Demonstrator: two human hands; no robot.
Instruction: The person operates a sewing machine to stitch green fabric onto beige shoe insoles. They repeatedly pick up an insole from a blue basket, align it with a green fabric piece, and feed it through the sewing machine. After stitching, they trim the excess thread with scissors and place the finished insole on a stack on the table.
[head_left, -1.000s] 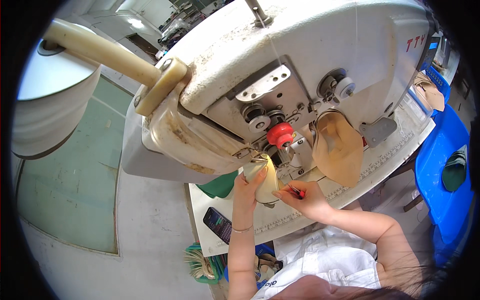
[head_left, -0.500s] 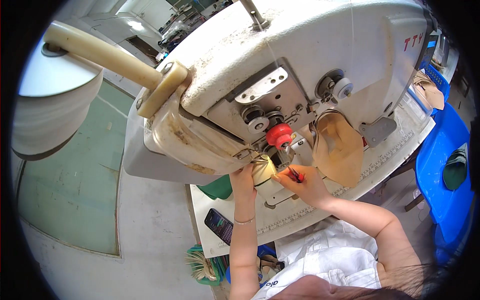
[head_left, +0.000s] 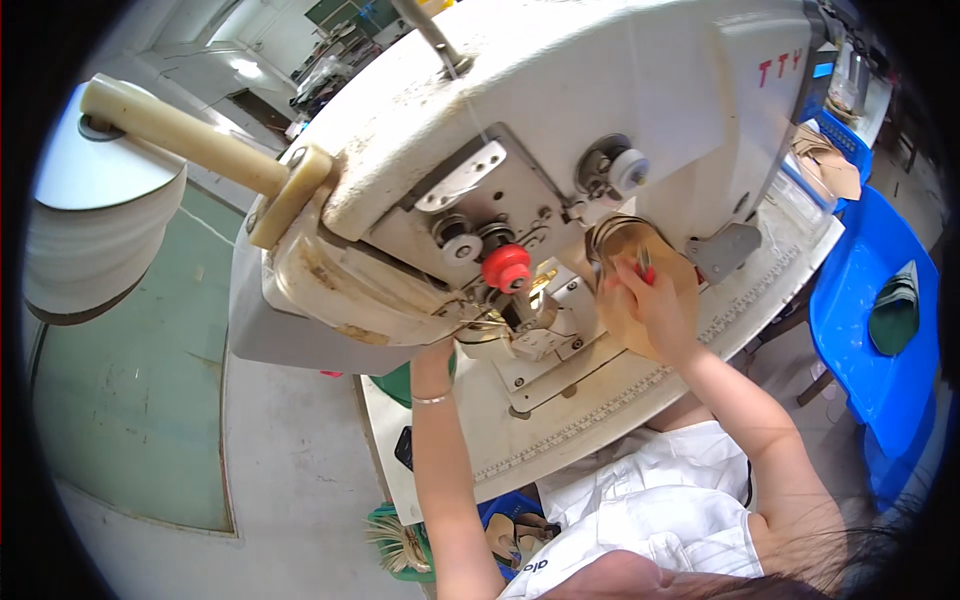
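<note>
My left hand point(head_left: 434, 358) reaches in under the head of a white sewing machine point(head_left: 650, 90). Its fingers are hidden behind the machine's casing, next to a pale piece point(head_left: 484, 347) near the needle area. Beside that wrist lies a green piece point(head_left: 400, 384). Over to the right, my right hand point(head_left: 652, 308) is closed round a small red-handled tool point(head_left: 648, 274), its kind unclear. The fingers of this hand rest at a stack of tan, curved leather-like pieces point(head_left: 640, 335), which leans against the machine's body.
A large white thread cone point(head_left: 95, 245) stands at the left. The pale machine table point(head_left: 480, 425) has a ruler strip along its front edge. A phone point(head_left: 403, 448) lies at its left side. Blue plastic chairs or bins point(head_left: 850, 320) at right hold dark green pieces point(head_left: 895, 320).
My right hand has moved right from the needle area to the tan pieces, keeping the red-handled tool. My left hand has shifted further under the machine head. The view has turned slightly.
</note>
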